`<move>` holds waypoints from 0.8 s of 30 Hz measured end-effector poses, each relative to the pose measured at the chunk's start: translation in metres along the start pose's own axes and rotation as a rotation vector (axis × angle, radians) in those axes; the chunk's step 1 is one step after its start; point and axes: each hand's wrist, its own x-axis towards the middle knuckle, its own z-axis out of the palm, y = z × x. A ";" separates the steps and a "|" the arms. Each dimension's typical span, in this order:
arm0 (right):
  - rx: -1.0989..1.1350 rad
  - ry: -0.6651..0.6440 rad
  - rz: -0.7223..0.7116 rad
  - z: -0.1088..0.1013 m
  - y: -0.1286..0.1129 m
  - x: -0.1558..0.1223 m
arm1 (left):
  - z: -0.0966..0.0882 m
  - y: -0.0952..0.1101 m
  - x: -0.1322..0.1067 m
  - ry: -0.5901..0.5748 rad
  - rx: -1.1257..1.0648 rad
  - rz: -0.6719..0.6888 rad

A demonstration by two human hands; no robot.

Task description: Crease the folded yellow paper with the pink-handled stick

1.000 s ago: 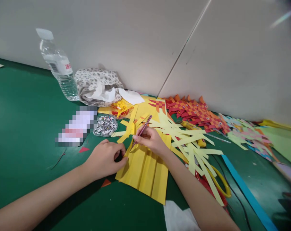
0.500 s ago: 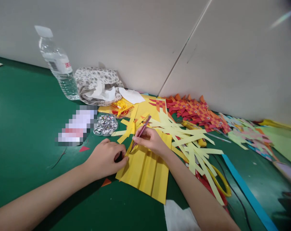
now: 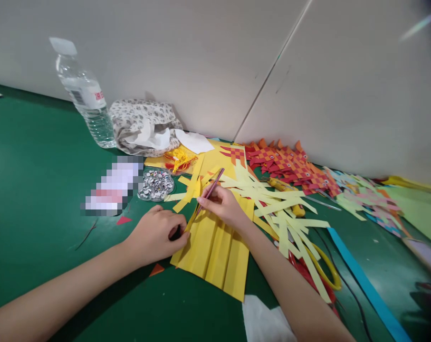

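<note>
A pleated sheet of yellow paper [image 3: 215, 256] lies on the green table in front of me, with lengthwise ridges. My left hand [image 3: 161, 232] is closed at the sheet's left edge, thumb and fingertips pinching it there. In my right hand [image 3: 218, 206] is a slim dark-red pen-like tool [image 3: 214, 184], held slanted like a pencil; its exact kind I cannot make out. The tool's lower end meets the paper close to the left fingertips, where a narrow edge stands slightly raised. Cut yellow strips [image 3: 190, 190] lie just beyond both hands.
Pale yellow strips [image 3: 282, 209], a yellow-handled tool [image 3: 284, 185] and red-orange woven paper fish [image 3: 290, 164] spread to the right. A tub of googly eyes [image 3: 156, 185], a blurred-out phone [image 3: 113, 185], a water bottle [image 3: 85, 97] and a patterned cloth bag [image 3: 144, 114] stand left and behind.
The tool's lower end has shifted slightly up and away along the paper's left edge, and that edge now stands more raised. The left hand has barely moved.
</note>
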 end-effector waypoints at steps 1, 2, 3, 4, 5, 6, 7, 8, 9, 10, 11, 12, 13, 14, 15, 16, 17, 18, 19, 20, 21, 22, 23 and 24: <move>-0.002 0.004 0.000 0.000 0.000 0.000 | 0.000 0.000 0.000 0.002 -0.001 0.001; -0.003 0.008 0.001 0.000 0.001 0.000 | 0.000 0.000 0.000 0.003 -0.003 0.002; -0.003 0.011 0.003 0.000 0.001 0.000 | 0.000 0.000 0.000 0.004 -0.005 0.003; -0.004 0.014 0.005 0.000 0.001 0.001 | 0.000 0.000 -0.001 0.006 -0.006 0.004; -0.004 0.018 0.006 0.000 0.001 0.001 | 0.000 0.000 -0.001 0.007 -0.005 0.004; -0.003 0.019 0.008 0.000 0.001 0.001 | 0.000 0.000 -0.001 0.008 -0.004 0.003; 0.002 0.021 0.010 0.000 0.001 0.001 | 0.000 0.000 -0.001 0.006 -0.004 0.002; 0.010 0.022 0.014 0.000 0.001 0.002 | 0.000 0.000 0.000 0.003 -0.004 0.002; 0.018 0.024 0.019 0.000 0.001 0.002 | 0.000 0.001 0.000 0.000 -0.006 0.001; 0.027 0.025 0.023 0.000 0.001 0.002 | 0.000 0.001 0.000 -0.002 -0.009 0.000; 0.033 0.025 0.027 0.000 0.001 0.003 | -0.001 0.001 0.000 -0.002 -0.012 0.001; 0.037 0.027 0.030 0.000 0.001 0.003 | -0.001 0.001 0.000 -0.002 -0.015 0.001; 0.040 0.033 0.032 0.000 0.002 0.003 | -0.001 0.001 0.000 0.000 -0.015 0.000; 0.044 0.040 0.032 0.000 0.002 0.003 | -0.001 0.001 0.000 0.004 -0.015 0.000; 0.048 0.046 0.031 0.000 0.003 0.004 | -0.001 0.001 0.000 0.008 -0.013 0.002; 0.055 0.048 0.029 0.000 0.004 0.004 | -0.001 0.001 0.000 0.011 -0.012 0.004; 0.060 0.046 0.029 -0.001 0.004 0.004 | 0.000 0.001 0.000 0.014 -0.012 0.004; 0.063 0.041 0.029 -0.001 0.005 0.004 | 0.000 0.001 0.000 0.016 -0.013 0.005; 0.060 0.035 0.028 -0.001 0.005 0.005 | 0.000 0.001 0.001 0.017 -0.014 0.003; 0.051 0.031 0.026 -0.001 0.005 0.005 | 0.000 0.001 0.001 0.015 -0.016 0.000; 0.037 0.032 0.023 -0.001 0.005 0.005 | 0.000 0.001 0.001 0.011 -0.018 -0.005; 0.019 0.035 0.015 -0.001 0.004 0.005 | 0.000 0.001 0.001 0.009 -0.020 -0.010; -0.001 0.037 0.004 -0.001 0.004 0.005 | 0.000 0.001 0.001 0.008 -0.020 -0.015; -0.022 0.035 -0.007 -0.002 0.004 0.005 | 0.000 0.001 0.001 0.006 -0.021 -0.018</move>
